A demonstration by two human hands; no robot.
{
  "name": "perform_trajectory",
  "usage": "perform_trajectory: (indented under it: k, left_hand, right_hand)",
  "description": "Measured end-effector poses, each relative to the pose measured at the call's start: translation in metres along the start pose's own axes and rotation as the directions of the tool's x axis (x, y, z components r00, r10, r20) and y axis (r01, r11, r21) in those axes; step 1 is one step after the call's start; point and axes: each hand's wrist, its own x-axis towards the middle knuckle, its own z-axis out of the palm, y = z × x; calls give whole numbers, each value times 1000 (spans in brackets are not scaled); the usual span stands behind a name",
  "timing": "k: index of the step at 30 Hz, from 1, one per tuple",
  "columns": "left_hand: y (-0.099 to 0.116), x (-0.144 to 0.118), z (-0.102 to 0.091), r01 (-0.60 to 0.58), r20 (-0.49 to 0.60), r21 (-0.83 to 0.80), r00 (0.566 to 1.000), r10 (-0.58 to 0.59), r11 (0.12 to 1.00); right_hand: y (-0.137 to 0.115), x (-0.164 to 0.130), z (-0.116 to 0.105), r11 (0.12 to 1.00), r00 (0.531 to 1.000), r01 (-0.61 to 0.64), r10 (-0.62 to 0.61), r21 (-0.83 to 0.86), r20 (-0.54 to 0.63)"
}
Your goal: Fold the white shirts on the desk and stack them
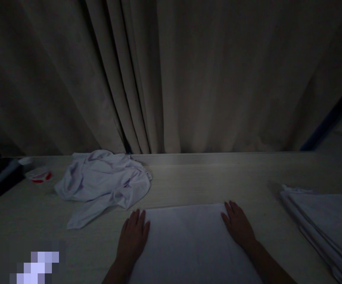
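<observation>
A folded white cloth (188, 240) lies flat on the counter (206, 177) at the lower middle of the frame, its long axis running left to right. The left hand (133, 241) rests palm-down on its left edge and the right hand (238, 225) on its right edge, fingers together and flat, clamped on nothing. Both hands are equally near. A crumpled shirt (104, 183) lies left of centre, and a folded stack (324, 221) at the lower right.

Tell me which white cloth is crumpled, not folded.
The crumpled cloth at far left, beyond the left hand. The flat cloth under both hands and the folded stack at right lie smooth.
</observation>
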Motion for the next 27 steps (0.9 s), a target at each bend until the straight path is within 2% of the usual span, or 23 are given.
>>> perform_trajectory:
  k: [3,8,11,14,19,25,27]
  left_hand:
    - [1,6,-9,-7,2,3,1000,7,1000]
    - [3,29,-19,-144,92,-92,984,153,985]
    - [4,38,-19,-132,126,-125,981,147,983]
    - [5,41,-23,-141,112,-153,981,159,978]
    - [5,41,-41,-161,74,-187,981,178,969]
    - [-4,53,-59,-164,151,-263,966,209,951]
    - [-9,60,-62,-171,145,-273,966,216,947]
  right_hand:
    - [0,7,-6,1000,1000,-16,16,11,13]
    - [-1,29,-17,996,997,49,-53,76,52]
    - [-2,36,-24,989,991,92,-102,118,86]
    - [-4,37,-31,986,990,102,-114,132,88]
    - [-10,36,-44,984,988,123,-134,127,80]
    - [-7,44,-62,980,988,118,-132,160,84]
    - [-5,51,-68,976,984,140,-156,167,87]
